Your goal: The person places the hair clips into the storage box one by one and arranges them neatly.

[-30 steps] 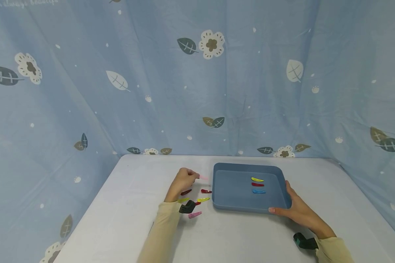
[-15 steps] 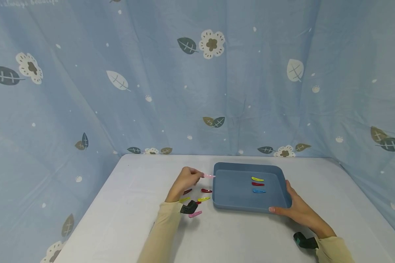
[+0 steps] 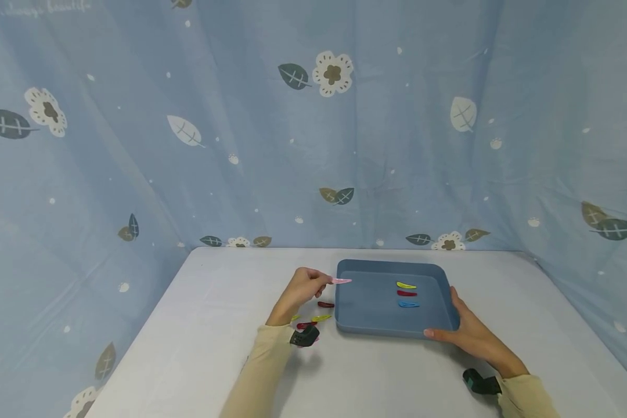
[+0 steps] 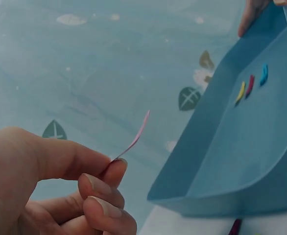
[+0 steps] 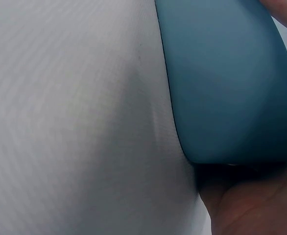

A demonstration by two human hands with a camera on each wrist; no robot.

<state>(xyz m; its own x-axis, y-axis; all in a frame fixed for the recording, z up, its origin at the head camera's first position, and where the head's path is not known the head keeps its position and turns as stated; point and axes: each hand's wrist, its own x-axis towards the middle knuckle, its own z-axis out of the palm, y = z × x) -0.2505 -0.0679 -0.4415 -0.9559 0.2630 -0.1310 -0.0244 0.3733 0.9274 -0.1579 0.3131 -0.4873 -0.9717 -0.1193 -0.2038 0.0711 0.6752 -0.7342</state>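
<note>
My left hand (image 3: 304, 287) pinches a pink hair clip (image 3: 342, 281) by one end between thumb and forefinger. The clip's free end points right, over the left rim of a blue-grey tray (image 3: 366, 310). In the left wrist view the thin pink clip (image 4: 137, 138) appears edge-on and slightly bent. Inside the tray lie a yellow clip (image 3: 406, 285), a red clip (image 3: 407, 294) and a blue clip (image 3: 409, 304), one below another. At the tray's front right corner my right hand (image 3: 472, 331) grips it, thumb on the front wall and fingers along the right side.
Left of the tray, on the white table (image 3: 386, 377), lie a dark red clip (image 3: 325, 305), a yellow clip (image 3: 321, 318) and a red clip (image 3: 306, 325). My left wrist partly covers other clips there. A patterned blue curtain (image 3: 397, 145) hangs behind.
My left hand has carried the pink clip rightward from above the table to over the tray's left rim. The right hand keeps its grip on the tray.
</note>
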